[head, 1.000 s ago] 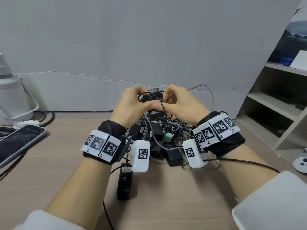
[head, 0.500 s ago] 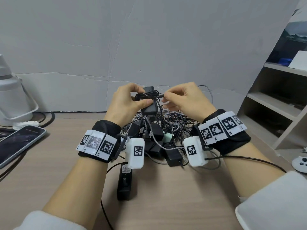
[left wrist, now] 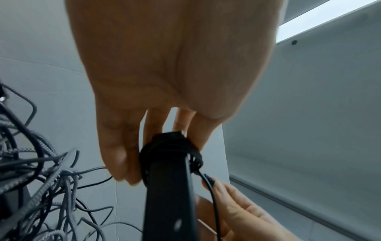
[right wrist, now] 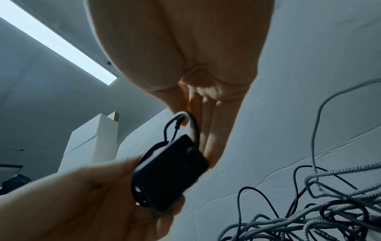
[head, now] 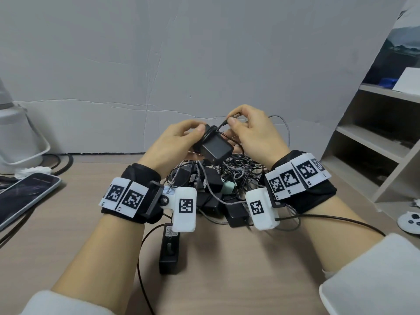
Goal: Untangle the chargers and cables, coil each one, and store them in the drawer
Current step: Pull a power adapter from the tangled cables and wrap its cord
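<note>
On the wooden desk (head: 227, 269), at twelve o'clock from my viewpoint, the tangle of chargers and cables (head: 222, 185) lies heaped between my wrists, braided grey leads and black bricks still knotted together. At nine o'clock a phone (head: 25, 196) rests beside a white jug (head: 16, 137); at three o'clock stands a shelf unit (head: 375, 144). No drawer shows in any view.

Just above the heap I hold one black charger (head: 214, 147). My left hand (head: 172, 144) is clamped on its far end, thumb and fingers curled over the turns of cord (left wrist: 171, 148) wound round the body. My right hand (head: 252, 133) pinches the cord's plug end (head: 228, 121) between thumb and forefinger, at one o'clock from the brick.

Compared with a second ago, the brick has swung from hanging upright to lying tilted, and it now sits clear of the pile (half a second back the plug was level with it; now it is raised). The loose cord between plug and wraps is down to a short loop (right wrist: 181, 124).

I judge this charger nearly coiled: only the tail wants tucking. Every other lead in the heap is still to be freed.
</note>
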`<state>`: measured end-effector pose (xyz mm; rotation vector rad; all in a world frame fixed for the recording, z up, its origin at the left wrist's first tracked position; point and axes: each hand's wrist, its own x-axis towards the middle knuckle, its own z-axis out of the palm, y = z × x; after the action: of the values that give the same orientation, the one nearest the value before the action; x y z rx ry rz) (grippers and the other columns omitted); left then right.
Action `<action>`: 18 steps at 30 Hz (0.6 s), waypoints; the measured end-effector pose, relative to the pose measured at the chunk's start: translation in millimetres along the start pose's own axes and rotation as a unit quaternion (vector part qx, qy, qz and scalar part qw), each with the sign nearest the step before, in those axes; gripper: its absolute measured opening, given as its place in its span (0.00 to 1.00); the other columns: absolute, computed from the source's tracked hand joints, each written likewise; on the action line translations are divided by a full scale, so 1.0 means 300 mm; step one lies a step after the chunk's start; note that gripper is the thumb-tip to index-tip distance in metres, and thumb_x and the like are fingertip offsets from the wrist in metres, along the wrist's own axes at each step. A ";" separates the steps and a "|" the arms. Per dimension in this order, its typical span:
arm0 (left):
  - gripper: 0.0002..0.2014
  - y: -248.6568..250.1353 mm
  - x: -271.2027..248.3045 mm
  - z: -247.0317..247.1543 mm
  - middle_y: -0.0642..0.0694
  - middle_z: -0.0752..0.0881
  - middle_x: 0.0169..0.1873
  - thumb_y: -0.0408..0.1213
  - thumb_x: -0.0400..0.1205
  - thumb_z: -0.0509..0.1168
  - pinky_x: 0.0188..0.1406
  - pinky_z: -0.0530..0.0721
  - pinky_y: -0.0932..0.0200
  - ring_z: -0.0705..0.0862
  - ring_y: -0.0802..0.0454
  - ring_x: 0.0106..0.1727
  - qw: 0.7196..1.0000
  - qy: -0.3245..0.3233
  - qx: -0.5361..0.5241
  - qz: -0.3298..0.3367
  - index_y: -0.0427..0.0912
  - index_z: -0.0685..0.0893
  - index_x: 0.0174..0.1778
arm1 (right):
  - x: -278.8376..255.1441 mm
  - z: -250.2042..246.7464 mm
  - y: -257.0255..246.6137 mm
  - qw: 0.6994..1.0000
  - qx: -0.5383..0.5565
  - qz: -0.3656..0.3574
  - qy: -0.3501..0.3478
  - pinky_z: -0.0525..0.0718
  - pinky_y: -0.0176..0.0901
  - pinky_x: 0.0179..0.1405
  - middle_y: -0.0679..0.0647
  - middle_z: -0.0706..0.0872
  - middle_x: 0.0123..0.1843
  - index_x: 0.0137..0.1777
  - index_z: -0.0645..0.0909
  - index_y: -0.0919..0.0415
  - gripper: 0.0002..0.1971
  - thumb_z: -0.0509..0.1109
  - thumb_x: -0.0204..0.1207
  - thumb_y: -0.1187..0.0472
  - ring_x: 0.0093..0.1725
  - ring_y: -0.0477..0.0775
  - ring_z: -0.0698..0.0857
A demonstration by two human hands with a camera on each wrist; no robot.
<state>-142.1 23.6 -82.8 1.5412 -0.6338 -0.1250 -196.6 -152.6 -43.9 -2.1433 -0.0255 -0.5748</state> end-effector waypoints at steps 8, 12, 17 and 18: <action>0.17 -0.010 -0.005 0.005 0.40 0.91 0.60 0.32 0.88 0.64 0.65 0.87 0.43 0.89 0.38 0.62 0.997 -0.081 -0.012 0.009 0.42 0.80 0.73 | -0.003 -0.022 0.012 0.998 -0.058 0.007 0.018 0.80 0.44 0.39 0.51 0.90 0.38 0.49 0.76 0.56 0.08 0.60 0.89 0.56 0.32 0.45 0.83; 0.18 -0.010 -0.006 0.004 0.46 0.90 0.62 0.32 0.86 0.68 0.65 0.86 0.44 0.89 0.48 0.63 0.995 -0.090 0.028 0.034 0.43 0.82 0.72 | 0.000 -0.014 0.028 0.998 -0.051 0.044 -0.009 0.75 0.43 0.37 0.49 0.86 0.38 0.52 0.75 0.58 0.11 0.57 0.90 0.53 0.34 0.48 0.81; 0.20 -0.008 0.001 0.031 0.45 0.89 0.63 0.24 0.83 0.69 0.63 0.86 0.55 0.87 0.49 0.65 0.993 -0.063 -0.003 0.103 0.42 0.83 0.71 | -0.008 -0.012 0.011 0.987 0.102 0.127 -0.012 0.78 0.47 0.38 0.52 0.79 0.36 0.44 0.74 0.57 0.10 0.60 0.86 0.54 0.38 0.55 0.78; 0.20 -0.012 0.005 0.035 0.44 0.89 0.63 0.24 0.83 0.69 0.65 0.86 0.53 0.87 0.47 0.66 0.992 -0.061 -0.020 0.112 0.43 0.83 0.70 | -0.019 -0.015 0.001 0.977 0.155 0.148 -0.024 0.83 0.48 0.37 0.54 0.81 0.36 0.45 0.74 0.58 0.11 0.61 0.86 0.53 0.37 0.59 0.82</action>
<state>-144.7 13.4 -86.7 1.4219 -0.8914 -0.0605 -203.3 -155.2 -44.2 -1.8125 0.1654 -0.3210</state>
